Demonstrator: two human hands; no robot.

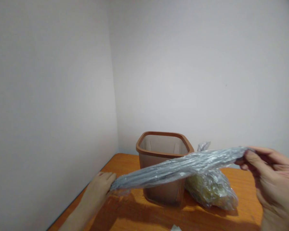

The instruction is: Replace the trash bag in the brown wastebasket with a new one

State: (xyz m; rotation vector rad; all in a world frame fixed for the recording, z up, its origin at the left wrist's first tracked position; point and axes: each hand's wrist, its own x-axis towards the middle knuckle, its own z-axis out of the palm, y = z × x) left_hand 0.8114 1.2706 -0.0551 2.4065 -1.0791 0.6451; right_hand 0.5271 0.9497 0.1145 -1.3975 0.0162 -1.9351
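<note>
A long, gathered grey plastic bag (173, 170) is stretched between my two hands, higher at its right end. My left hand (101, 186) is closed around its left end. At the other end, my right hand (272, 173) pinches it between thumb and fingers. Behind the stretched plastic stands a bin (165, 154) with a brown rim and translucent walls; part of its front is hidden. Right of the bin lies a clear plastic bag (212, 189) with something yellowish-green inside, partly covered by the grey plastic.
Everything stands on an orange-brown wooden table (144, 221) pushed into a corner between two pale walls (183, 64). A small whitish scrap (175, 228) shows at the bottom edge, mostly cut off.
</note>
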